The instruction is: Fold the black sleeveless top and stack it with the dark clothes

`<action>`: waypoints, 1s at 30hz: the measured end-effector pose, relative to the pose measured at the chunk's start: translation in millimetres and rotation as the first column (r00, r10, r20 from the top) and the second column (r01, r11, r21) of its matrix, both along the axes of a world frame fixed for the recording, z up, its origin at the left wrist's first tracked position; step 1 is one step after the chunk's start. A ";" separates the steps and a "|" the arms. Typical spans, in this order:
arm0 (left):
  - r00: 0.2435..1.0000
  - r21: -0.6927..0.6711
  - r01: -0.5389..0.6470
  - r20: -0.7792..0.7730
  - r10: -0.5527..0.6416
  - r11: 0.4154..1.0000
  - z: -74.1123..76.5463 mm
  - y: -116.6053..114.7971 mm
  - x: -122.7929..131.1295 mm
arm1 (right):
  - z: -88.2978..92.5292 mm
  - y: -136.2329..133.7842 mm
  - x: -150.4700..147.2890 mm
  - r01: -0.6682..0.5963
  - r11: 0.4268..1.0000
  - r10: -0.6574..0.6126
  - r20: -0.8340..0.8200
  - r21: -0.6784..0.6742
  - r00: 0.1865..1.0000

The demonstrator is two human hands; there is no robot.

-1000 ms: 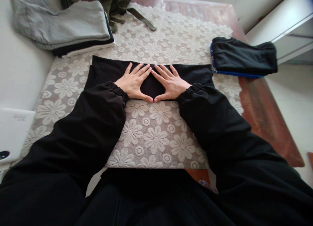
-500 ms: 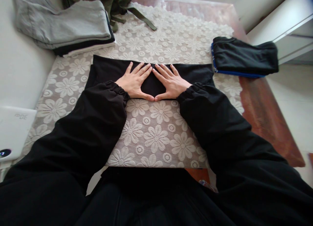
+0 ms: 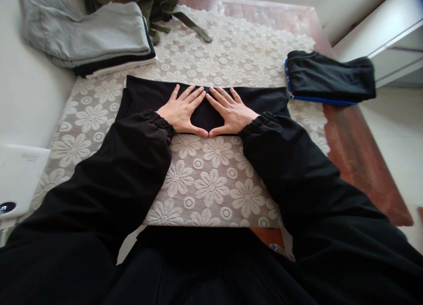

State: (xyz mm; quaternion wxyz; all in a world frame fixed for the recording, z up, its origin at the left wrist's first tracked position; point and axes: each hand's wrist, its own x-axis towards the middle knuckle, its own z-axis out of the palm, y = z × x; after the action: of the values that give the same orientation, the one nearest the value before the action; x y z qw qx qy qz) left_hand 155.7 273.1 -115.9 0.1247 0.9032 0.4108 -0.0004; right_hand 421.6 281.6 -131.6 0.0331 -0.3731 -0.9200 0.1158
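A folded black garment (image 3: 264,98) lies across the middle of the table, its exact kind hard to tell. My left hand (image 3: 183,109) rests flat on it with the fingers spread. Beside it my right hand (image 3: 229,111) also lies flat, fingers apart. The thumbs meet at the garment's near edge and the index fingertips almost touch, framing a patch of black cloth. My sleeves cover both ends of the garment in part.
A flower-patterned lace tablecloth (image 3: 211,186) covers much of the wooden table (image 3: 363,164). Folded clothes with a grey piece on top (image 3: 95,36) lie at the back left, near a green bag (image 3: 158,5). Another folded dark stack (image 3: 330,76) sits at right. A white device (image 3: 23,177) stands at left.
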 end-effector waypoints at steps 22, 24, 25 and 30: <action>1.000 0.003 -0.018 0.026 0.018 1.000 3.4 -5.5 2.3 | 0.2 -0.6 0.1 0.009 1.000 -0.010 -0.045 -0.030 0.999; 1.000 0.000 -0.016 0.018 0.016 1.000 3.0 -4.9 1.7 | 0.1 -0.4 0.1 0.010 0.999 -0.011 -0.050 -0.033 0.999; 1.000 -0.001 -0.015 0.015 0.015 1.000 2.9 -4.8 1.5 | 0.1 -0.2 0.0 0.010 0.999 -0.011 -0.050 -0.036 0.999; 1.000 -0.015 -0.011 0.007 0.012 1.000 6.0 -5.6 0.3 | 2.0 -0.1 0.6 -0.001 0.998 -0.001 -0.039 -0.055 0.999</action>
State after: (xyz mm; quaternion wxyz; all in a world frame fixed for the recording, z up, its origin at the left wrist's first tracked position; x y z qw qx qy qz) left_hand 155.9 267.5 -109.9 0.1326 0.8999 0.4155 0.0004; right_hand 422.2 281.5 -129.6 0.0408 -0.3714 -0.9156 0.1486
